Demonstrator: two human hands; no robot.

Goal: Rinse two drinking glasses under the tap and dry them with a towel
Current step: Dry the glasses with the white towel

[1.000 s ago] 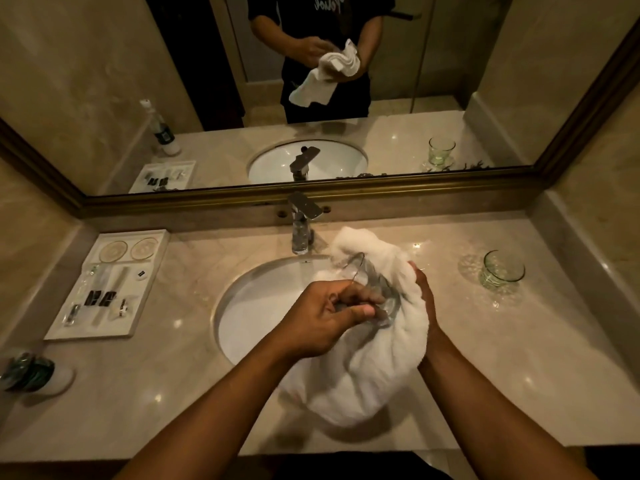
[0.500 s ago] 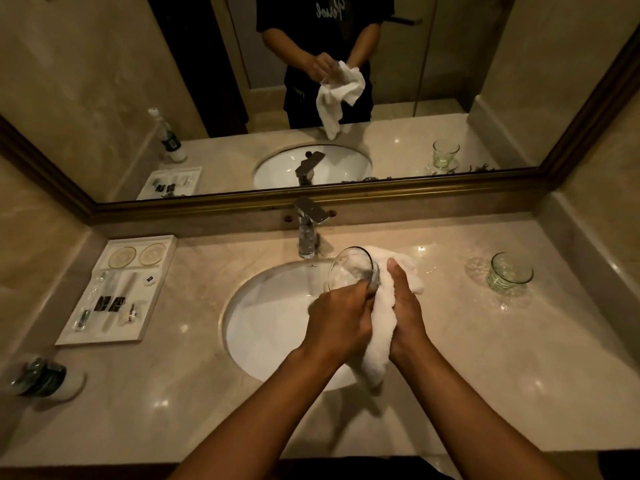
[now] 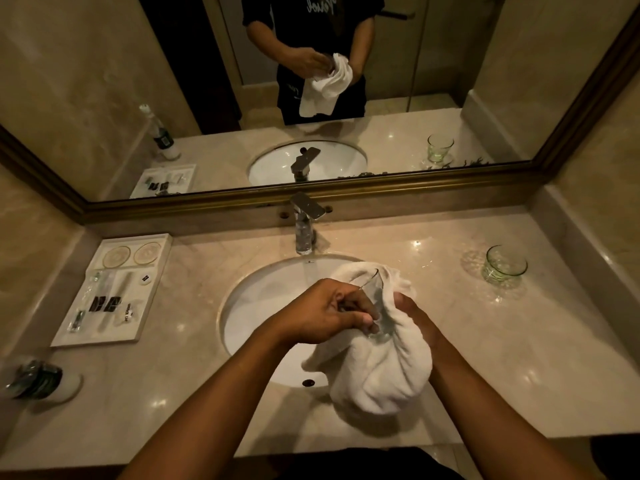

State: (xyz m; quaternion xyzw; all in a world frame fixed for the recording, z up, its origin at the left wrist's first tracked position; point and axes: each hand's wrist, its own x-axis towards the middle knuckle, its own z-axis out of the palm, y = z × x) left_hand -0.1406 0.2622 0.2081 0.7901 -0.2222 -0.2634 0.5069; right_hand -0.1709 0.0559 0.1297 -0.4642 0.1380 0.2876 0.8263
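Forearms reach in from the near edge of the marble bench [image 3: 485, 375], and I see both hands meeting over the right side of the oval sink [image 3: 263, 306]. My left hand [image 3: 329, 313] has its grip closed on a clear drinking glass [image 3: 375, 306], fingers and thumb curled round its side near the base. The glass lies tilted, its rim up and away from me, nested in a white towel [image 3: 384, 368]. My right hand [image 3: 412, 310] is gripping the towel, cupping it against the far side of the glass; most of that hand is hidden in the cloth. The towel bunches round the glass and hangs in a thick fold below the hands, over the sink's front rim.

Further left on the bench a capped bottle [image 3: 38, 379] lies near the front edge, and beyond it sits a white amenity tray [image 3: 114, 289] with small toiletries. Well apart to the right, a second drinking glass [image 3: 504, 265] stands upright on a patterned coaster [image 3: 474, 265]. Behind the sink rises the chrome tap [image 3: 304, 223], and above it the framed mirror [image 3: 346, 190] reflects the hands and towel.
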